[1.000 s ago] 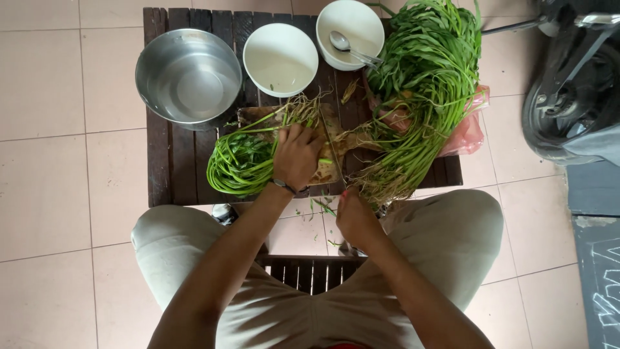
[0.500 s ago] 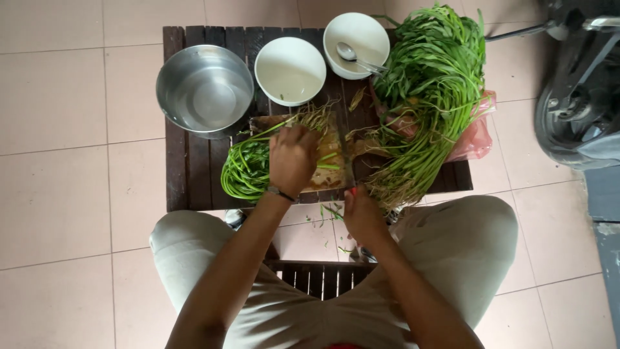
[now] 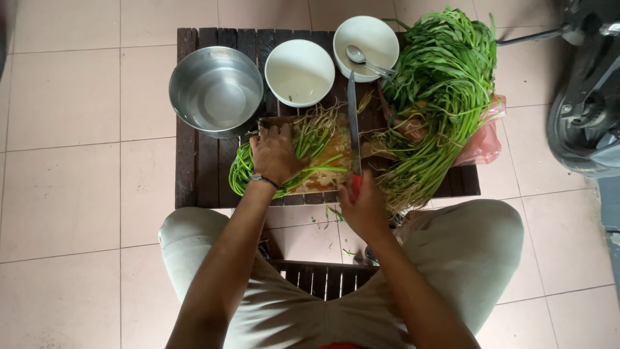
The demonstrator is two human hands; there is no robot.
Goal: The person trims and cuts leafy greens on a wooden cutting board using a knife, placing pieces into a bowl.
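My left hand presses down on a small bunch of green stalks lying across a wooden cutting board. The stalks' pale roots point toward the far side. My right hand grips the red handle of a knife, whose blade lies lengthwise over the board just right of the stalks. A curled heap of green stalks sits at the board's left, partly under my left wrist.
A low dark slatted table carries everything. On it stand a steel bowl, an empty white bowl, a white bowl with a spoon, and a big pile of greens on a pink bag. A motorbike wheel stands at right.
The knife blade has come into view, laid lengthwise over the board. My left hand has shifted left along the bunch. The view moved closer and slightly left.
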